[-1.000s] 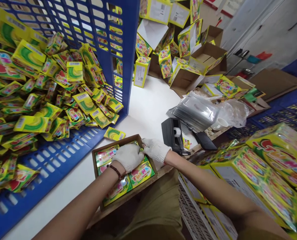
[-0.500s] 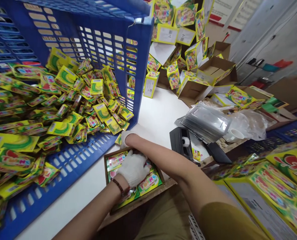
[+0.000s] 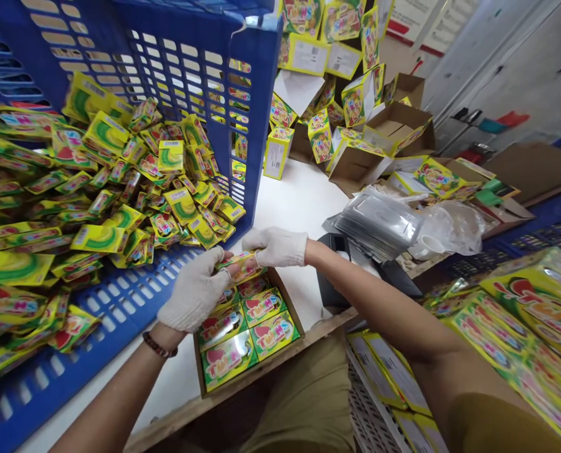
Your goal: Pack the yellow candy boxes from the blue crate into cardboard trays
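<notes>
Both my hands wear pale knitted gloves with bare fingertips showing. Between them is a small yellow-green candy box (image 3: 243, 267), above the far end of an open cardboard carton (image 3: 300, 318). My left hand (image 3: 198, 286) grips the box's near left end, thumb on top. My right hand (image 3: 278, 246) closes on its right end. Inside the carton, candy boxes (image 3: 229, 358) with bright lettering lie flat in two columns. Part of the carton's far end is hidden under my hands.
A tilted blue plastic crate (image 3: 261, 126) full of small candy boxes (image 3: 105, 236) stands at left. A black tape dispenser (image 3: 330, 277) and stacked clear plastic sheets (image 3: 379, 223) lie right of my hands. Printed cartons (image 3: 356, 151) are piled behind; more boxes (image 3: 511, 333) stand at lower right.
My left hand has lifted off the boxes in the carton and moved up-left. My right hand has drawn back from the crate's edge, and both now hold one candy box.
</notes>
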Motion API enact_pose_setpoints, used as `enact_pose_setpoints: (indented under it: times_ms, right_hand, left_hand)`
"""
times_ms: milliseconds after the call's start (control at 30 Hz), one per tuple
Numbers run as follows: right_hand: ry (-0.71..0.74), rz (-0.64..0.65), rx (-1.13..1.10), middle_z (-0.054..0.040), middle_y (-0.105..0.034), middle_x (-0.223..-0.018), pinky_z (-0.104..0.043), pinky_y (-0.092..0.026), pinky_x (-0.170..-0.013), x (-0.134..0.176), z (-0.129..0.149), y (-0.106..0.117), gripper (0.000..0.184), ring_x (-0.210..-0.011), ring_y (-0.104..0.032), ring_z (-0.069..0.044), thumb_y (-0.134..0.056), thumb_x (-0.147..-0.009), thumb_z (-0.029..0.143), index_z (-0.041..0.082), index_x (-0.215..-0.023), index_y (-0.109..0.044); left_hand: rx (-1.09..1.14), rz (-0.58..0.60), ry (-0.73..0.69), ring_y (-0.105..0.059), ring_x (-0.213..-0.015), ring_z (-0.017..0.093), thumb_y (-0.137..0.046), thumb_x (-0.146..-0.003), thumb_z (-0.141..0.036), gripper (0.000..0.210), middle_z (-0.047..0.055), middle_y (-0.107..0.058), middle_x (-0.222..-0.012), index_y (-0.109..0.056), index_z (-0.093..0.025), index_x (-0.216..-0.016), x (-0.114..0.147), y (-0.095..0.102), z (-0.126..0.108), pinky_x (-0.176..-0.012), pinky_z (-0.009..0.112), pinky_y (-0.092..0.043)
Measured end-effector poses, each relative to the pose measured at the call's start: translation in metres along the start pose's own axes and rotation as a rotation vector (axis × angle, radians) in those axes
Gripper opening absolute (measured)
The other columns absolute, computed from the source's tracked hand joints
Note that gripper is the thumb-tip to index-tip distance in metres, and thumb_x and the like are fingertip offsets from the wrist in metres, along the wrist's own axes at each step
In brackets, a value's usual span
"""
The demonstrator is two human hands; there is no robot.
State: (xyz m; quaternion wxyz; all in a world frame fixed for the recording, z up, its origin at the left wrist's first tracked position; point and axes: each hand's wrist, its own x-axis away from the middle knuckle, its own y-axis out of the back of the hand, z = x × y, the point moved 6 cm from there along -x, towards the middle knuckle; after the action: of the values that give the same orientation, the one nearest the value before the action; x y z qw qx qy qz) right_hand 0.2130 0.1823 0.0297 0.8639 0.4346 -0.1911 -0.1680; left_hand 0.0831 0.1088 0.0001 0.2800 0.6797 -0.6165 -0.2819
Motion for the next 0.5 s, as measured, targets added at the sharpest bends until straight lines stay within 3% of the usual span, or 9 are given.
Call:
enact_pose_setpoints:
  times_ms: [100,200,267,367,500]
  right_hand:
    - [-0.185,-0.06,0.174,-0.0013,-0.065,-0.085,-0.024,-0.032,-0.063,0.014,-0.013,-0.007,0.018,-0.073,-0.052,-0.014,-0.063,-0.082,0.024,0.017,-0.098,-0.066]
    - [-0.303,-0.029,0.245,-0.0041,-0.069,-0.091,-0.026,-0.032,-0.062,0.019,-0.019,-0.022,0.024,-0.075,-0.055,-0.016,-0.061,-0.083,0.024,0.02,-0.107,-0.064]
    - [-0.31,-0.012,0.316,-0.0069,-0.07,-0.096,-0.027,-0.032,-0.063,0.016,-0.016,-0.032,0.021,-0.08,-0.058,-0.019,-0.058,-0.086,0.023,0.02,-0.105,-0.065]
    - [-0.299,-0.03,0.347,-0.0092,-0.069,-0.103,-0.027,-0.035,-0.067,0.006,-0.012,-0.045,0.021,-0.087,-0.059,-0.02,-0.054,-0.088,0.02,0.018,-0.106,-0.065]
    - [-0.278,-0.084,0.295,-0.0075,-0.066,-0.099,-0.027,-0.037,-0.068,0.002,-0.015,-0.056,0.021,-0.085,-0.058,-0.018,-0.049,-0.092,0.024,0.018,-0.103,-0.066]
  left_hand:
    - [-0.048,-0.093,0.022,-0.06,-0.08,0.019,-0.049,-0.086,-0.042,0.034,0.003,-0.067,-0.097,-0.058,-0.019,-0.109,0.013,-0.008,0.002,-0.071,0.03,-0.043]
    - [-0.255,-0.021,-0.098,-0.059,-0.085,0.02,-0.042,-0.091,-0.034,0.023,0.005,-0.065,-0.095,-0.06,-0.02,-0.089,0.03,-0.022,-0.001,-0.073,0.032,-0.041]
    - [-0.372,0.091,-0.155,-0.059,-0.086,0.021,-0.039,-0.093,-0.03,0.026,0.005,-0.064,-0.092,-0.059,-0.021,-0.079,0.04,-0.034,0.001,-0.075,0.034,-0.04]
    - [-0.461,0.183,-0.147,-0.059,-0.088,0.022,-0.039,-0.093,-0.027,0.026,0.006,-0.065,-0.092,-0.061,-0.02,-0.08,0.047,-0.042,0.008,-0.078,0.035,-0.041]
    - [-0.515,0.159,-0.169,-0.059,-0.087,0.023,-0.041,-0.093,-0.026,0.024,0.006,-0.064,-0.09,-0.06,-0.02,-0.079,0.045,-0.042,0.006,-0.078,0.037,-0.042]
